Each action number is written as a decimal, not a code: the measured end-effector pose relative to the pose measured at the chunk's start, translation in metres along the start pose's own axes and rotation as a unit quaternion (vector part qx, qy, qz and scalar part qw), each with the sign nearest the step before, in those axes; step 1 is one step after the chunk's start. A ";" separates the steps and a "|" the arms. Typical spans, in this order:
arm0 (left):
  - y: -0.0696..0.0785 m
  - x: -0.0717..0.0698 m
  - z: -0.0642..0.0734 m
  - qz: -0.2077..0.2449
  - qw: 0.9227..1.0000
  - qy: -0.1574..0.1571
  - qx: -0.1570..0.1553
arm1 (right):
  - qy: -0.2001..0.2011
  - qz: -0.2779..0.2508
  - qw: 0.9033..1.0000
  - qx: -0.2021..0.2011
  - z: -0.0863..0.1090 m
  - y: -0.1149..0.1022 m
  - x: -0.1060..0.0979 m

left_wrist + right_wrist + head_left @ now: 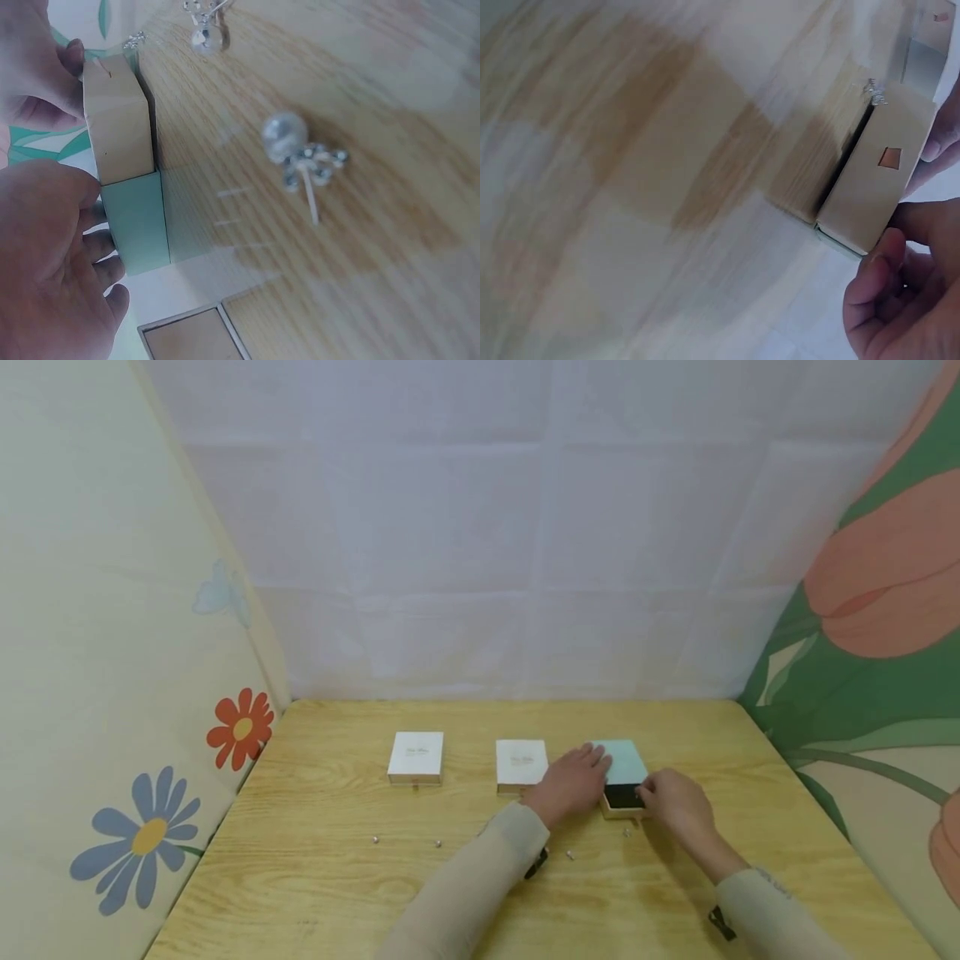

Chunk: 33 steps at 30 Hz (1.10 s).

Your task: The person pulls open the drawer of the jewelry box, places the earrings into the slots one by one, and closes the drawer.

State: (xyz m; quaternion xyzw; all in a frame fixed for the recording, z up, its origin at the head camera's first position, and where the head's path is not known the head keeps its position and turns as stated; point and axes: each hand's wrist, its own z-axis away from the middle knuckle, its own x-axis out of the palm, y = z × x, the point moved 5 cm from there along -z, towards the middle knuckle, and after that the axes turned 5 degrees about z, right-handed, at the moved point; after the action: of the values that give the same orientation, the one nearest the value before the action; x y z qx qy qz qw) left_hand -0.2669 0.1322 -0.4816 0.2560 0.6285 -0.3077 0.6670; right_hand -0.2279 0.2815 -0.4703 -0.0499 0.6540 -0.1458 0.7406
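Observation:
A mint-green drawer box stands at the right of the row, its cream drawer pulled out toward the person and its black inside showing. My left hand rests on the left part of the mint top with its fingers laid out. At the drawer's right edge, my right hand has thumb and finger pinched together over the black inside. A tiny silvery glint like an earring shows among its curled fingers in the right wrist view, mostly hidden. A pearl earring lies in front of the left hand.
Two white boxes with gold print stand to the left; the middle white box is beside my left hand. Several small pearl earrings lie along the wooden table, one earring just before the drawer. A white cloth hangs behind.

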 end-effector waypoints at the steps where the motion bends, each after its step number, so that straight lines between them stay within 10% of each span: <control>1: 0.000 0.000 0.000 -0.001 1.000 0.000 0.000 | 0.000 0.002 1.000 -0.003 0.000 0.000 0.000; 33: 0.000 -0.006 0.002 0.012 1.000 0.005 0.006 | 0.078 0.047 0.993 -0.073 0.005 0.001 0.003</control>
State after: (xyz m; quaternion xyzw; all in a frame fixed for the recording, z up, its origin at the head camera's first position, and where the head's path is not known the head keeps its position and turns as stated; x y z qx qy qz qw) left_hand -0.2654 0.1311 -0.4759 0.2687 0.6269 -0.3021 0.6659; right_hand -0.2226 0.2808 -0.4723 -0.0619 0.7203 -0.0659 0.6877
